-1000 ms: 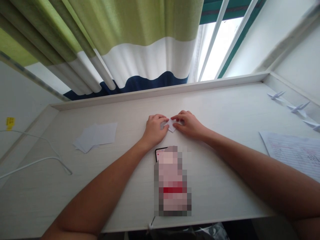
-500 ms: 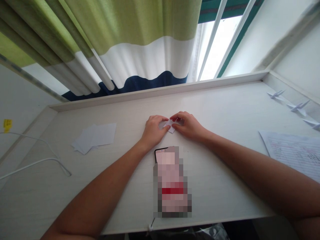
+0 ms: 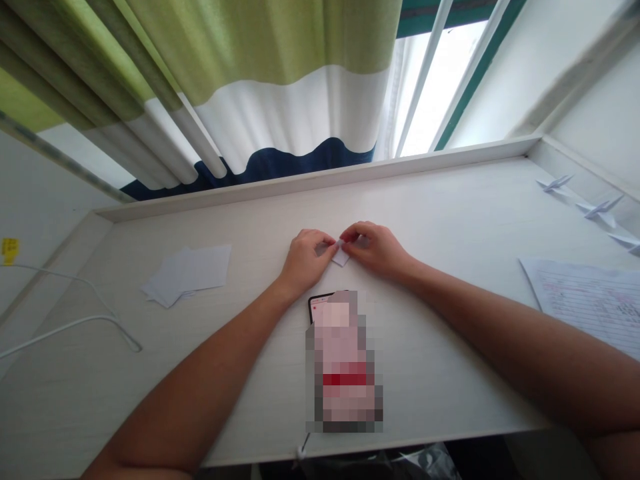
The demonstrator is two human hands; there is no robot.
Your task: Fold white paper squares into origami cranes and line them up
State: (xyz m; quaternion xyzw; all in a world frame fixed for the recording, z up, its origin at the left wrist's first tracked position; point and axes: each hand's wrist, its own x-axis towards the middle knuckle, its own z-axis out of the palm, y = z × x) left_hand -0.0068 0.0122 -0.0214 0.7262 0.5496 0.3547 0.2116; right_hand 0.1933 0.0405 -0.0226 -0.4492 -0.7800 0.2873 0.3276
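Fingers of the left hand and right hand pinch folded white paper, its tip pointing toward the person, on a white desk beneath a green-and-white curtain.

A curtain of broad horizontal bands, lime green above, then white, with a wavy navy hem, hangs in soft vertical folds from 10 to 12 o'clock. Beside it at 1 o'clock, a bright window with white bars and a teal frame lets in strong daylight, washing out the view beyond. A plain white wall fills 2 o'clock, and a pale grey wall lies at 9 o'clock. Below the curtain runs the raised white rim of a pale wood-grain desk.
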